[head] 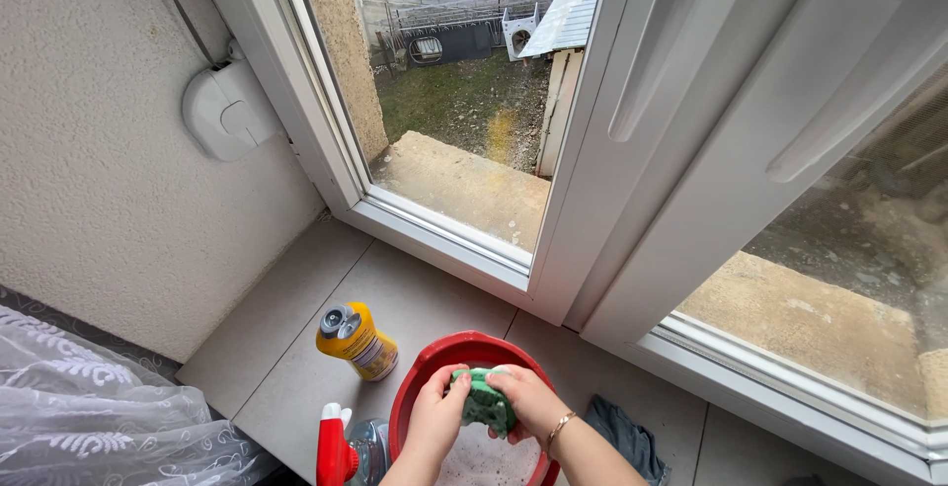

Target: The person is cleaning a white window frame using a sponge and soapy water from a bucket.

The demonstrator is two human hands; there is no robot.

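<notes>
Two bare hands and forearms come up from the bottom edge of the view. The left hand (pixel 434 417) has nothing on it: no ring, no glove, no watch. The right hand (pixel 528 402) is bare too. A thin gold bracelet (pixel 559 427) of small links goes round the right wrist. No sleeves show; both arms are uncovered as far as can be seen.

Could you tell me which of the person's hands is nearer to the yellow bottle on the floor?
Left. The left hand grips the green sponge just right of the yellow bottle; the right hand lies farther right.
</notes>
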